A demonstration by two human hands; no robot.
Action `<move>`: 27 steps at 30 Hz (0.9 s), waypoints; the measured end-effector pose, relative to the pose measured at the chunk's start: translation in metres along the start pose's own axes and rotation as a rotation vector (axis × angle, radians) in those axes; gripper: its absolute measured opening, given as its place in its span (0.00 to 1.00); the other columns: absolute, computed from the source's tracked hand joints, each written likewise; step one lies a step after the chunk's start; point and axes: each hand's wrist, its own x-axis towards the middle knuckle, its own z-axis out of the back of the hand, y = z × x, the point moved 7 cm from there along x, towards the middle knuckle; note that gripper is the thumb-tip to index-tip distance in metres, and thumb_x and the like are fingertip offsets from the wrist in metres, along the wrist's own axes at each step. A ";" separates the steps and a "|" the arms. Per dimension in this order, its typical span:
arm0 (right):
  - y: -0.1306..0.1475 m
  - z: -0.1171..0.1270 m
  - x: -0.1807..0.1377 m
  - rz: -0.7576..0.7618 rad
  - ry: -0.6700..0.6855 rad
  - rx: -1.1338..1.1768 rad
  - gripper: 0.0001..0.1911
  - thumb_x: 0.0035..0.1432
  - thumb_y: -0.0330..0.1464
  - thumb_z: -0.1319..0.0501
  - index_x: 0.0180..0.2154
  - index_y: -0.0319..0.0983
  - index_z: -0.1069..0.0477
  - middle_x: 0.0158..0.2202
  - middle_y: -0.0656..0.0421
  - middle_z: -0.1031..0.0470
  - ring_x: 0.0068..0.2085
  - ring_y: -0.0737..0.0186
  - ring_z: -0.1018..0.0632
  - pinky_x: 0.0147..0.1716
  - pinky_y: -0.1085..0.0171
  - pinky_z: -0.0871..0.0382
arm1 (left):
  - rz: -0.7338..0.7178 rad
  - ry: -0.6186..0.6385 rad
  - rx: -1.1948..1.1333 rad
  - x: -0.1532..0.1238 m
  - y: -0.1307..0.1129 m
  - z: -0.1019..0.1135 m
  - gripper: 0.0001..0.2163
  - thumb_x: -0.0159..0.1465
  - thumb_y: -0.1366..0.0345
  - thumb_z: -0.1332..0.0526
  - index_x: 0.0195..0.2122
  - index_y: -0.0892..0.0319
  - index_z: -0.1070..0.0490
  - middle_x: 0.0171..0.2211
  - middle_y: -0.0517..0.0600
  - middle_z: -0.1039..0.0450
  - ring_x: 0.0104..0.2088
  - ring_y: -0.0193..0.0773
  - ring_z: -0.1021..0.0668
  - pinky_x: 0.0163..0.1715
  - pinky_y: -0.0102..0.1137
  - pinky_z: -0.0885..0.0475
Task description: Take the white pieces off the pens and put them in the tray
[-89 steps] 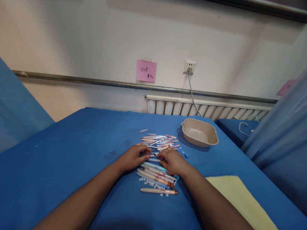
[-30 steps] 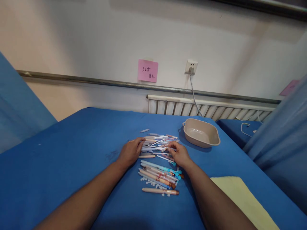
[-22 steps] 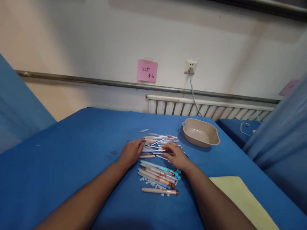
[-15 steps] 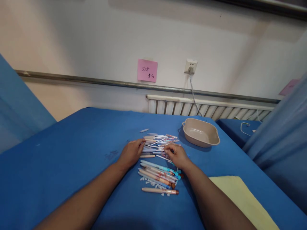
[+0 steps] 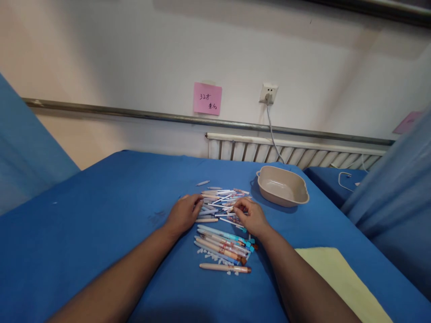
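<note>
My left hand [image 5: 184, 213] rests at the left end of a loose pile of pens and thin white sticks [image 5: 220, 200], thumb and fingers a little apart. At the pile's right side my right hand [image 5: 252, 218] is closed in a pinch, with what looks like a light beige pen [image 5: 230, 209] at its fingertips. Nearer to me lies a row of assembled pens, among them a light blue pen [image 5: 218, 232] and a beige pen with a brown end [image 5: 225, 268]. Small white clip-like parts [image 5: 213, 256] are scattered between them.
A beige plastic basin [image 5: 282, 186] stands at the back right of the blue-covered surface [image 5: 101, 215]. A yellow cloth [image 5: 340, 278] lies at the right. Behind are a radiator [image 5: 256, 148], a metal rail and a plugged-in cord [image 5: 271, 125]. Blue curtains hang on both sides.
My right hand has shifted slightly right, and a light beige pen now shows at its fingertips. Some pens in the pile have moved a little. My left hand stays nearly still.
</note>
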 end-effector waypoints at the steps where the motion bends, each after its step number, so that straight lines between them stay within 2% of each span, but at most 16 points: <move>1: 0.006 -0.006 -0.002 0.021 0.076 0.033 0.04 0.54 0.32 0.42 0.30 0.40 0.30 0.28 0.61 0.28 0.29 0.66 0.29 0.31 0.67 0.37 | -0.013 -0.011 -0.016 0.000 -0.002 0.001 0.14 0.63 0.60 0.48 0.45 0.58 0.30 0.38 0.53 0.25 0.39 0.43 0.25 0.41 0.34 0.33; 5: 0.029 -0.029 -0.017 0.083 0.393 0.063 0.05 0.51 0.34 0.39 0.32 0.40 0.28 0.25 0.64 0.29 0.25 0.69 0.30 0.25 0.70 0.40 | -0.103 -0.029 -0.081 -0.003 -0.014 0.003 0.13 0.64 0.61 0.48 0.43 0.59 0.29 0.37 0.53 0.25 0.39 0.42 0.25 0.40 0.34 0.33; 8: 0.037 -0.033 -0.022 0.104 0.457 0.019 0.07 0.50 0.33 0.38 0.35 0.40 0.28 0.27 0.63 0.28 0.28 0.69 0.29 0.26 0.71 0.40 | -0.156 -0.017 -0.126 -0.005 -0.020 0.001 0.11 0.64 0.61 0.48 0.40 0.59 0.29 0.35 0.52 0.25 0.37 0.40 0.25 0.39 0.33 0.33; 11: 0.041 -0.032 -0.022 0.128 0.466 -0.053 0.08 0.50 0.31 0.40 0.36 0.41 0.29 0.29 0.63 0.27 0.29 0.68 0.28 0.27 0.71 0.39 | -0.182 0.006 -0.163 -0.006 -0.024 -0.001 0.11 0.64 0.62 0.48 0.41 0.59 0.29 0.36 0.51 0.25 0.38 0.40 0.26 0.39 0.33 0.33; 15: 0.045 -0.029 -0.021 0.216 0.436 -0.177 0.10 0.50 0.28 0.40 0.37 0.41 0.29 0.34 0.60 0.25 0.35 0.64 0.27 0.34 0.68 0.37 | -0.191 0.034 -0.190 -0.007 -0.027 -0.002 0.11 0.64 0.63 0.48 0.41 0.59 0.29 0.38 0.52 0.25 0.39 0.40 0.26 0.40 0.33 0.33; 17: 0.042 -0.028 -0.019 0.212 0.414 -0.186 0.09 0.51 0.29 0.41 0.37 0.41 0.29 0.35 0.59 0.25 0.37 0.63 0.27 0.36 0.66 0.38 | -0.200 0.043 -0.213 -0.008 -0.029 -0.001 0.11 0.64 0.63 0.48 0.41 0.59 0.29 0.37 0.52 0.26 0.39 0.40 0.26 0.40 0.33 0.33; 21: 0.026 -0.027 -0.014 0.098 0.344 0.005 0.07 0.57 0.31 0.44 0.37 0.40 0.29 0.35 0.59 0.24 0.36 0.64 0.26 0.36 0.67 0.36 | -0.228 0.076 -0.312 -0.012 -0.038 0.004 0.11 0.63 0.61 0.46 0.41 0.58 0.29 0.38 0.50 0.26 0.40 0.39 0.26 0.43 0.33 0.33; 27: 0.006 -0.024 -0.006 -0.036 0.239 0.257 0.06 0.56 0.33 0.43 0.33 0.39 0.29 0.30 0.62 0.25 0.33 0.65 0.26 0.36 0.66 0.34 | -0.258 0.173 -0.353 -0.014 -0.046 0.002 0.15 0.60 0.61 0.42 0.47 0.57 0.32 0.41 0.52 0.27 0.44 0.41 0.27 0.47 0.35 0.34</move>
